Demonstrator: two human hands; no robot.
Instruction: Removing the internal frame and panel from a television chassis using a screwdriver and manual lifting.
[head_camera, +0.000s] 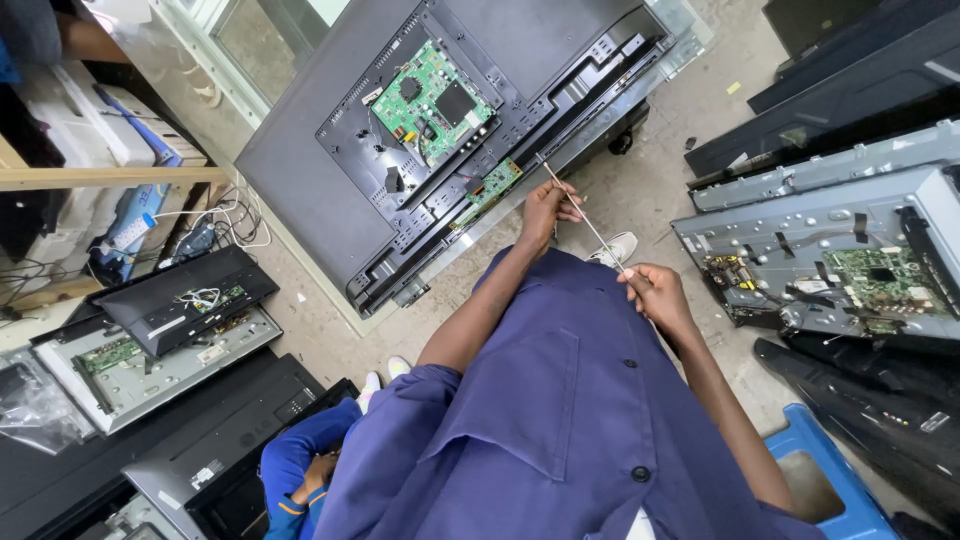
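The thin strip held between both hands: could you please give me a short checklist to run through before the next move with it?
1. Left hand pinches the thin strip near its upper end: ok.
2. Right hand pinches its lower end: ok.
3. Strip straight, not visibly kinked: ok.
4. Open television back lies flat with the green main board exposed: ok.
5. Small green board at the panel edge seated and undamaged: cannot tell.
6. Footing: white shoe on bare floor, but other opened sets crowd the right: not ok.
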